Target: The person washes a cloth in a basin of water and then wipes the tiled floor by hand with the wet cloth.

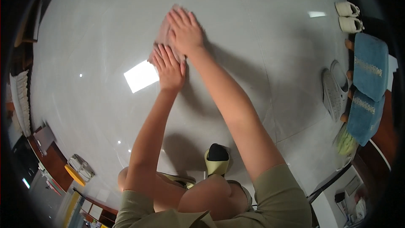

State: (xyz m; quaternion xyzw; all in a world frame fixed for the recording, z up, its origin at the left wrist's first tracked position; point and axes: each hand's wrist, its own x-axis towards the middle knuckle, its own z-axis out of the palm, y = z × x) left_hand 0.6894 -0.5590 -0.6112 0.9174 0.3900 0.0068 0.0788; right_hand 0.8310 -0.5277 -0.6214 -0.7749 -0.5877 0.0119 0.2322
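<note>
Head view: both hands flat and open on a pinkish cloth (163, 38) spread on the glossy grey tiled floor (261, 50) — left hand (169, 68) at its near edge, right hand (185, 31) farther out — grey shoes (335, 89) well apart at right.

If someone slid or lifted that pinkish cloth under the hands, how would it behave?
The pinkish cloth lies crumpled flat under both hands, so it would likely droop limply if lifted. On the glossy tiled floor it probably glides easily. It looks thin, so probably light.

No packages, labels, signs or screens clearly in view (edges too blurred to tell)
</note>
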